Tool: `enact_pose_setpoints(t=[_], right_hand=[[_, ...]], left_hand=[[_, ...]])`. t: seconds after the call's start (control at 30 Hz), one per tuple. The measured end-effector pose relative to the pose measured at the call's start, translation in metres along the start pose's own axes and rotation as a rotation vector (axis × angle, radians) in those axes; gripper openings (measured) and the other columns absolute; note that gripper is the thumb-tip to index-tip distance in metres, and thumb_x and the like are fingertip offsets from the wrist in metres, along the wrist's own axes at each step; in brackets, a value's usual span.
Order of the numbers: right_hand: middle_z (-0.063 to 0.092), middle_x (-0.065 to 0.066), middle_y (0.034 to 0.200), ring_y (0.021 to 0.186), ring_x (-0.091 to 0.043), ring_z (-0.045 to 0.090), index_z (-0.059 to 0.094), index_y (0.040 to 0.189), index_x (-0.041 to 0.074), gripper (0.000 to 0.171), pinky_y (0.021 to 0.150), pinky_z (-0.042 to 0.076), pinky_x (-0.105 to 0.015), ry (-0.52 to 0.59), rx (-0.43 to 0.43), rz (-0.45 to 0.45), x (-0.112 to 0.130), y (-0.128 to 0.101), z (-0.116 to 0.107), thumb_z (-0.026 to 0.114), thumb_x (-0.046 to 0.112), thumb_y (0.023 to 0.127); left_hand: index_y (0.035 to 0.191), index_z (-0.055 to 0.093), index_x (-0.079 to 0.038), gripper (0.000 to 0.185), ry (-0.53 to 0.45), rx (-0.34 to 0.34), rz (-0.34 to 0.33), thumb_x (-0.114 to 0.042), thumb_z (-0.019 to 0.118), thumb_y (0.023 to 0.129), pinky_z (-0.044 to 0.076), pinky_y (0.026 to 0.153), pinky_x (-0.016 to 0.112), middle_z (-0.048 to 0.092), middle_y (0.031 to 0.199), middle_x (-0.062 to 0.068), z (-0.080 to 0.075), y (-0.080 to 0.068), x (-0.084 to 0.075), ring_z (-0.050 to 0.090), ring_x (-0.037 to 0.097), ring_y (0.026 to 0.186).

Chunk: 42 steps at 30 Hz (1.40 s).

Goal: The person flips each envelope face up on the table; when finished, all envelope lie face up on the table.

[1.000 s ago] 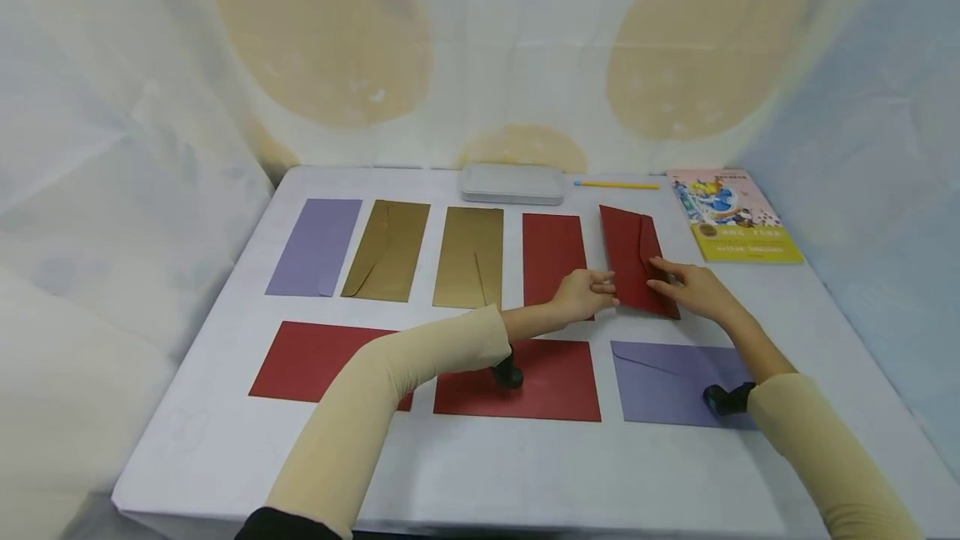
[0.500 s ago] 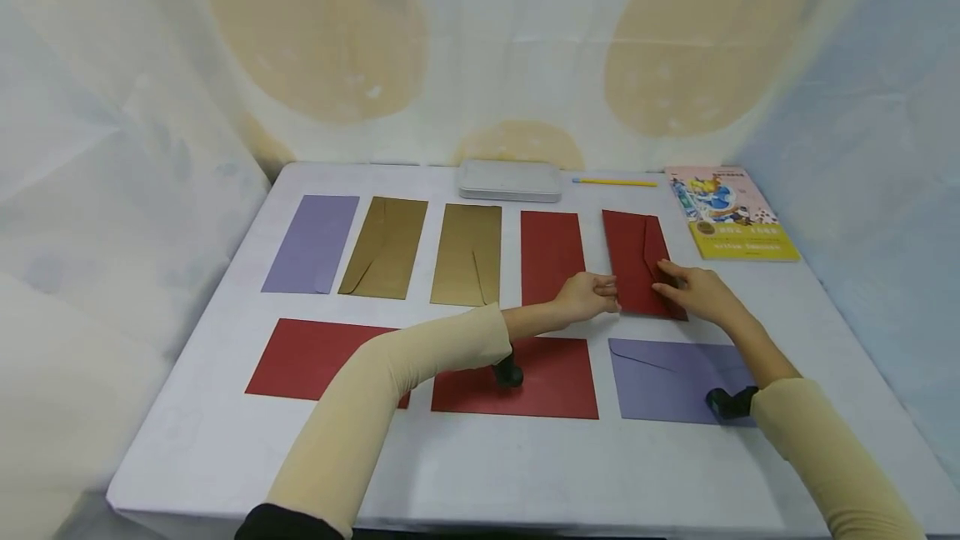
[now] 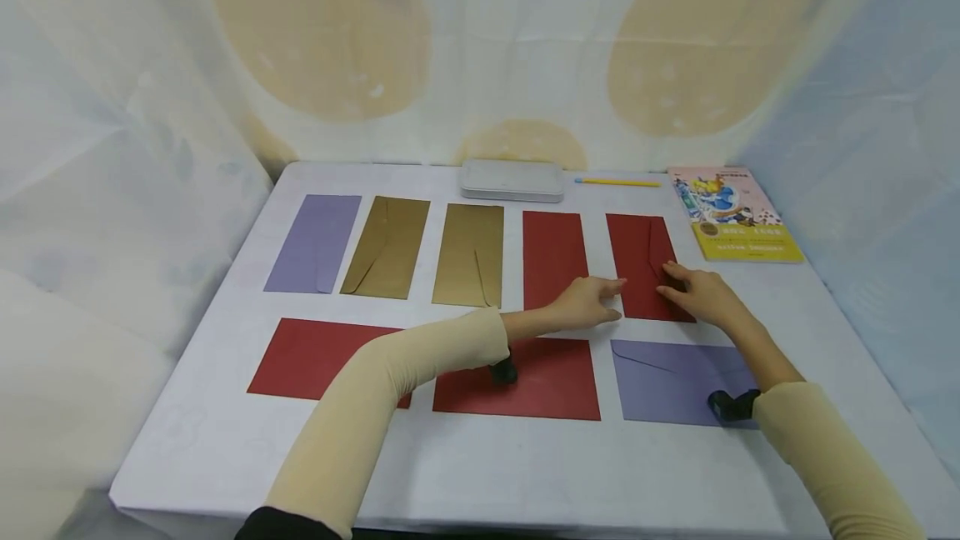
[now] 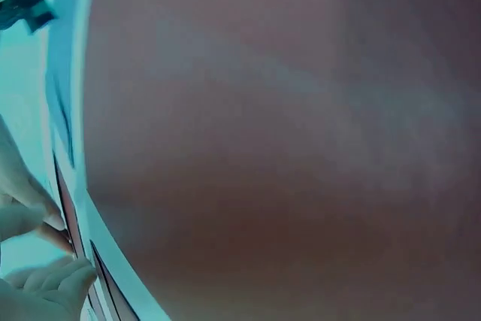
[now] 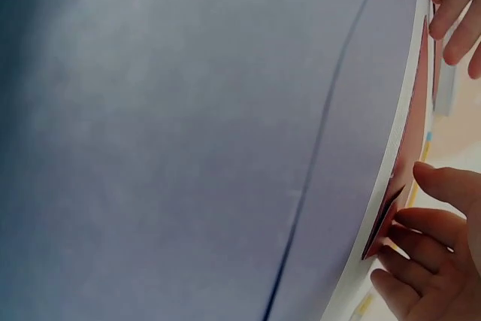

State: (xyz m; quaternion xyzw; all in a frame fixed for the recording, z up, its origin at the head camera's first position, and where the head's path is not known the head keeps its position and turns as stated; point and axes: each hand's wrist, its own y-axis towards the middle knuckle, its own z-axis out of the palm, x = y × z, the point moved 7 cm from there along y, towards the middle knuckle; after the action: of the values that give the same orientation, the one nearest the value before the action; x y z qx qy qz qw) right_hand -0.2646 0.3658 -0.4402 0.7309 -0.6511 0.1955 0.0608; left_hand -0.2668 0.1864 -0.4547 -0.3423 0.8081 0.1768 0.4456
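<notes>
A red envelope (image 3: 636, 261) lies flat at the right end of the back row, its flap seam along the right side. My left hand (image 3: 587, 303) is at its lower left edge, index finger and thumb extended and apart. At the opposite edge, my right hand (image 3: 703, 297) has thumb and fingers spread, fingertips on the envelope. In the right wrist view, the right hand (image 5: 443, 238) is beside the red envelope's edge (image 5: 406, 155), where a dark gap shows under the flap. A second red envelope (image 3: 553, 244) lies just left, partly behind the left hand.
Two gold envelopes (image 3: 468, 252) and a purple one (image 3: 313, 242) continue the back row. In front lie two red envelopes (image 3: 551, 394) and a purple envelope (image 3: 660, 382), partly under the arms. A grey case (image 3: 512, 182), a yellow pencil (image 3: 618, 182) and a book (image 3: 738, 215) sit at the back.
The red envelope, tilted and partly raised a second ago, has swung straight and settled flat on the table. Both hands shifted slightly right, and the left index finger and thumb spread apart.
</notes>
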Motion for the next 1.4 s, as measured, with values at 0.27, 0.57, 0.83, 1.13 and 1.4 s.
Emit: enact_pose_setpoints(t=[0.27,0.57,0.83,1.13,1.4], right_hand=[[0.033,-0.036,0.141,0.126,-0.056,0.035,0.035,0.143,-0.007,0.066,0.094,0.037,-0.065,-0.008,0.011,0.024,-0.002,-0.001,0.001,0.059,0.033,0.096],[0.035,-0.037,0.139,0.124,-0.056,0.037,0.037,0.142,-0.009,0.066,0.094,0.037,-0.065,-0.036,0.017,-0.006,0.001,-0.002,0.0,0.059,0.034,0.096],[0.036,-0.038,0.137,0.123,-0.057,0.038,0.038,0.14,-0.012,0.064,0.093,0.037,-0.065,-0.052,0.024,-0.035,0.004,-0.006,0.0,0.06,0.03,0.096],[0.035,-0.038,0.138,0.124,-0.056,0.037,0.036,0.143,-0.008,0.068,0.093,0.038,-0.065,-0.023,0.01,-0.04,0.006,-0.004,-0.005,0.058,0.037,0.096],[0.034,-0.033,0.144,0.126,-0.052,0.037,0.03,0.15,0.005,0.078,0.089,0.044,-0.062,0.12,-0.015,-0.029,0.013,-0.016,-0.012,0.061,0.047,0.092]], left_hand=[[0.145,0.04,-0.002,0.062,0.136,0.072,0.095,-0.011,0.067,0.09,0.037,0.055,0.014,0.051,0.14,0.006,0.006,-0.002,-0.006,0.051,0.007,0.088],[0.148,0.036,-0.006,0.067,0.355,0.104,0.117,-0.016,0.068,0.09,0.041,0.071,0.008,0.053,0.139,0.006,0.014,-0.001,-0.01,0.057,0.004,0.097],[0.148,0.038,-0.006,0.061,0.625,0.225,0.171,-0.027,0.062,0.095,0.025,0.109,0.019,0.038,0.151,0.005,0.03,-0.003,-0.013,0.032,0.014,0.139],[0.147,0.04,-0.006,0.062,0.573,0.225,0.222,-0.031,0.064,0.094,0.028,0.105,0.014,0.041,0.149,0.003,0.016,-0.005,-0.013,0.035,0.01,0.137],[0.147,0.04,-0.007,0.069,0.426,0.208,0.298,-0.031,0.07,0.09,0.032,0.099,0.011,0.045,0.146,0.002,-0.018,-0.036,-0.019,0.041,0.01,0.133]])
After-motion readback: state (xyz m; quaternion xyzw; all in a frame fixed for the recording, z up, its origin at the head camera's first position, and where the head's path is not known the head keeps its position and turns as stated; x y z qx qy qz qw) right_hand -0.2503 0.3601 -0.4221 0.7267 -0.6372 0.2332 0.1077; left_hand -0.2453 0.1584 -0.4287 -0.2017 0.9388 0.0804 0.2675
